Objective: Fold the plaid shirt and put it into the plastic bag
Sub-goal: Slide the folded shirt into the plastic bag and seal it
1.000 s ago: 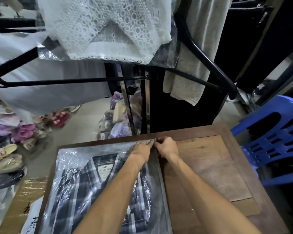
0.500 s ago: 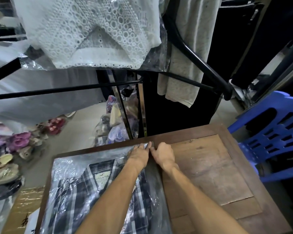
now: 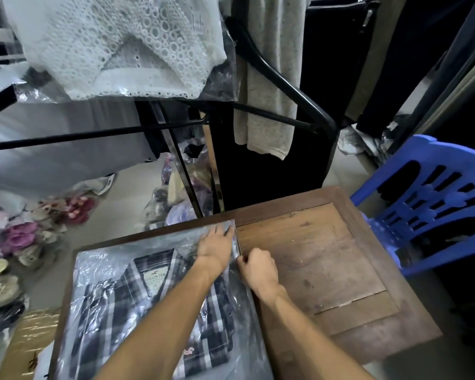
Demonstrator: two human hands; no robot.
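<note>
Left hand [image 3: 217,246] lies flat and open, palm down, on the far right corner of the plastic bag [image 3: 99,263], its fingertips reaching that corner. Just beside it, on the nearer side along the bag's right edge, the right hand [image 3: 258,268] is curled closed, and it appears to pinch the film of that edge between thumb and fingers; the pinch itself is too small to confirm.

Inside the bag the plaid shirt [image 3: 137,311] is folded, collar and label toward the far end. The bag rests on the left part of the wooden desk [image 3: 313,259], its long axis running from the person toward the far desk edge. Bare wood lies to the bag's right.

Packing looks essentially done; what remains is probably closing or smoothing that right edge. Since the edge runs along the bag's length, back toward the person, any sealing stroke would travel down it, and the right hand sits nearer that run while the left pins the corner.
</note>
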